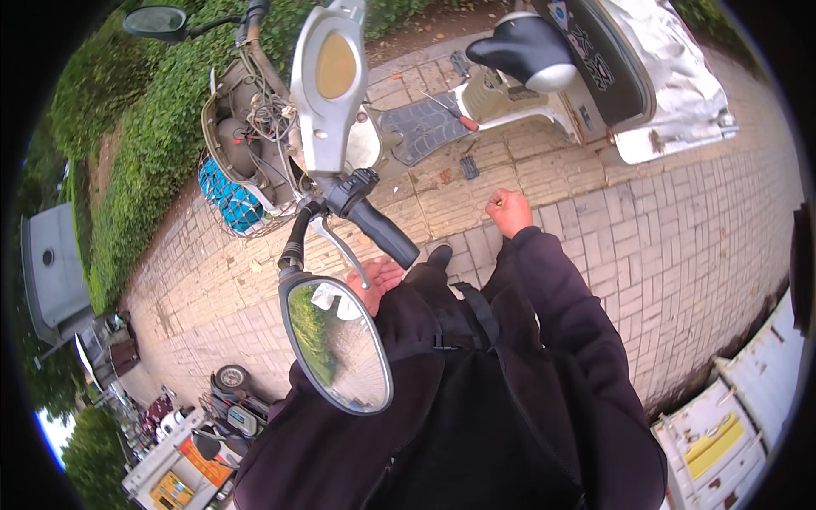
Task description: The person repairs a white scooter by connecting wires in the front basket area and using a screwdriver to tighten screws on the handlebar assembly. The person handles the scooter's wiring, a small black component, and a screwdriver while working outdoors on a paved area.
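A scooter stands before me with its front cover off, and a tangle of wires (pixel 274 119) shows inside its front shell. My left hand (pixel 376 282) is beside the black handlebar grip (pixel 382 231), fingers stretched out. The silver brake lever (pixel 340 248) and the round-edged mirror (pixel 338 344) partly cover that hand. My right hand (pixel 510 214) is closed over the paving; whatever its fingers may hold is too small to make out. A red-handled screwdriver (pixel 466 121) lies across the dark footboard mat (pixel 418 132). Below the footboard is a black pedal (pixel 469 167).
A blue bag (pixel 229 197) sits in the wire basket at the scooter's front. The black saddle (pixel 523 51) and a dark rear box (pixel 608 64) are at the far right. A green hedge (pixel 144 195) runs along the left. Other vehicles (pixel 234 408) are parked at the lower left.
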Demonstrator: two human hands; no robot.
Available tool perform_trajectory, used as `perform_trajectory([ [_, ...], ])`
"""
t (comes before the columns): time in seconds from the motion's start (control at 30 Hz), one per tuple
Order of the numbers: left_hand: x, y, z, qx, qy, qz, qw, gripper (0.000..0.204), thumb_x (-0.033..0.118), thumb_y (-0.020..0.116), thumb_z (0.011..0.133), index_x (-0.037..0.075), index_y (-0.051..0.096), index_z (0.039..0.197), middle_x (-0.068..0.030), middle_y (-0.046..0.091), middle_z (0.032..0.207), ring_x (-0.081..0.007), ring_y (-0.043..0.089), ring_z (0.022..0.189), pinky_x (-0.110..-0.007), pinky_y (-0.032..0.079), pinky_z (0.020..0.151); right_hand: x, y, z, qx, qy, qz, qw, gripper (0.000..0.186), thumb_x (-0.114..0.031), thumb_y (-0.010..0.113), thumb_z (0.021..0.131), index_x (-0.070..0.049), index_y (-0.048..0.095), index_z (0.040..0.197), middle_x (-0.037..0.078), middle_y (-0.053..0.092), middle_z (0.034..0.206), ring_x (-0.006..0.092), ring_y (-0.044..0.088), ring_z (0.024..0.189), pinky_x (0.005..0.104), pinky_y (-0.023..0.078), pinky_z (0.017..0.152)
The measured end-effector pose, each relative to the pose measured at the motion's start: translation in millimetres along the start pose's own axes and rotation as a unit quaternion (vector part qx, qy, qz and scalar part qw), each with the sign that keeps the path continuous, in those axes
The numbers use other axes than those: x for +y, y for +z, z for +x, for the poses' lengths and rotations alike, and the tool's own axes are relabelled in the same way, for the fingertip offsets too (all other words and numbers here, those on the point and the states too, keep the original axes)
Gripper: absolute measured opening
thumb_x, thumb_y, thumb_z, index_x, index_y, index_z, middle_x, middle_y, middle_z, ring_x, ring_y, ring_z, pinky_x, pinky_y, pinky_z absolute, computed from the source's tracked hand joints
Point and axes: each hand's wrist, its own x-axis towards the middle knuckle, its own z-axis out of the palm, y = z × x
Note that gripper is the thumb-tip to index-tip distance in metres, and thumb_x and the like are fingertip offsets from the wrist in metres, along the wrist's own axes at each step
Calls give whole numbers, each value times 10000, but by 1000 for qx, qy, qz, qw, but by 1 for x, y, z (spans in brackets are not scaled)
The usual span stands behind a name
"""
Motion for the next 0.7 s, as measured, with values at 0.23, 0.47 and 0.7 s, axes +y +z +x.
perform_trajectory([
  [0.23, -67, 0, -61, 247, 119, -170, 946, 343, 271, 639, 1068, -30, 648, 1233, -192, 751, 1138, -294, 762, 1009, -424, 642, 909, 32, 2, 122, -71, -30, -63, 995, 180, -220, 734, 844, -55, 780, 896, 217, 740, 849, 422, 730, 844, 493, 572, 776],
  [0.47, -160, 48, -51, 317, 97, -180, 926, 329, 248, 715, 1029, -20, 667, 1213, -161, 751, 1019, -258, 756, 846, -385, 659, 759, 52, 68, 236, -95, -16, -131, 987, 180, -234, 754, 846, -66, 790, 901, 208, 775, 973, 398, 741, 981, 490, 574, 874],
  [0.7, -271, 108, -106, 485, -22, -238, 841, 317, 300, 715, 1044, 21, 691, 1192, -150, 751, 1008, -249, 742, 811, -389, 646, 733, 93, 185, 343, -96, -77, -105, 987, 237, -276, 782, 832, -50, 797, 900, 184, 783, 949, 382, 745, 943, 463, 575, 840],
])
